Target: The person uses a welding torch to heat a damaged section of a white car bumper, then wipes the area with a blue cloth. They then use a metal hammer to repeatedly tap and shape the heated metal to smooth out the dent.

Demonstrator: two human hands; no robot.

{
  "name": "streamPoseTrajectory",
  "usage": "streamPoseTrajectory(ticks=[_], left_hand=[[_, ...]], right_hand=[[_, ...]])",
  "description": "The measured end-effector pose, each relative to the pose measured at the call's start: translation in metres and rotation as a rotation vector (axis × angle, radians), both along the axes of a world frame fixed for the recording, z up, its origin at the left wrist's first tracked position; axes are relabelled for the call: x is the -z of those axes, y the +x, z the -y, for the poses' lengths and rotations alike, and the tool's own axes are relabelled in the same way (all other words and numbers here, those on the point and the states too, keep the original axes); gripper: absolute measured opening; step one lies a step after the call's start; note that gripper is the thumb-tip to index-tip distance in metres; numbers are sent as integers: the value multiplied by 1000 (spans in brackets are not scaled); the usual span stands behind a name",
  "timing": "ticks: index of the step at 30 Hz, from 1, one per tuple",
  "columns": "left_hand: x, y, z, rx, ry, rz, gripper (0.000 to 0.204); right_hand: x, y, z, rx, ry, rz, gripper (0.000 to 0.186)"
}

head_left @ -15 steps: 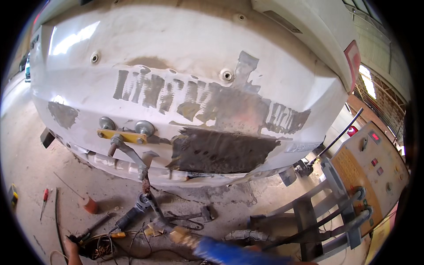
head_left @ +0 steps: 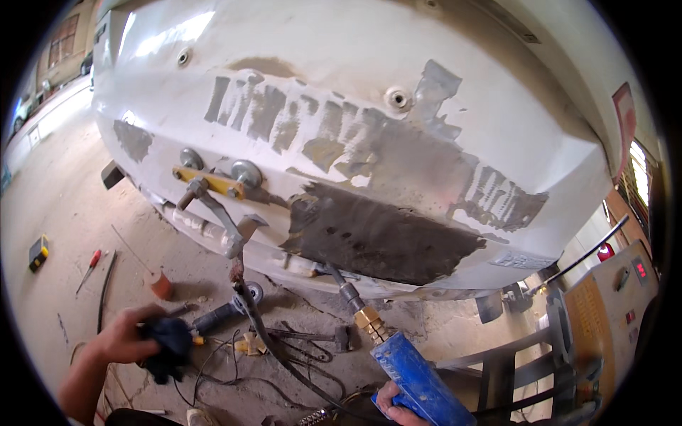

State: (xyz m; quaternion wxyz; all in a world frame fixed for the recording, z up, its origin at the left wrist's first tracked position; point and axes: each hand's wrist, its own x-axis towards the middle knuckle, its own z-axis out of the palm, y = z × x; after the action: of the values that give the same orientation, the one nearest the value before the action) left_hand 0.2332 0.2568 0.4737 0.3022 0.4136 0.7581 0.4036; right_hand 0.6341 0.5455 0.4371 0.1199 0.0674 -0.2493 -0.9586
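Note:
A blue welding gun (head_left: 426,376) with a brass chuck is gripped by my right hand (head_left: 396,406) at the lower right. Its metal tip lies at the lower edge of a dark bare patch (head_left: 383,238) on the white vehicle panel (head_left: 511,142); whether they touch I cannot tell. My left hand (head_left: 131,337), at lower left, is closed on a bunched dark cloth (head_left: 170,344) held above the floor. A yellow bar (head_left: 207,179) with round metal pads is fixed against the panel, joined to a clamp (head_left: 220,220) and a thick cable (head_left: 273,351).
Below the panel lie an angle grinder (head_left: 220,317), a hammer (head_left: 342,339) and tangled cords. Further left are a red screwdriver (head_left: 94,260), an orange cylinder with a rod (head_left: 162,286) and a yellow-black tape measure (head_left: 39,253). A control box (head_left: 604,312) on a metal cart stands right.
The blue gun has swung up from lying across the lower edge toward the dark patch. My left hand has risen from the lower left edge with the dark cloth. The view has tilted.

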Motion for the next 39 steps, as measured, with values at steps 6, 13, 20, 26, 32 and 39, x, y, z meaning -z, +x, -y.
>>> streamPoseTrajectory(ticks=[6,13,20,26,32,39], left_hand=[[-4,74,-94,591,93,-53,50],[68,136,-139,418,389,145,45],[83,152,-144,381,434,269,47],[84,151,-142,274,443,242,48],[77,151,-143,172,450,214,46],[73,154,-144,88,484,210,45]], right_hand=[[16,-21,-26,-206,-186,-149,54],[6,-16,-11,301,969,231,37],[-7,-27,6,542,2237,221,23],[-8,-40,9,578,1567,411,21],[5,-35,5,545,2118,192,24],[3,-34,1,540,2052,133,23]])
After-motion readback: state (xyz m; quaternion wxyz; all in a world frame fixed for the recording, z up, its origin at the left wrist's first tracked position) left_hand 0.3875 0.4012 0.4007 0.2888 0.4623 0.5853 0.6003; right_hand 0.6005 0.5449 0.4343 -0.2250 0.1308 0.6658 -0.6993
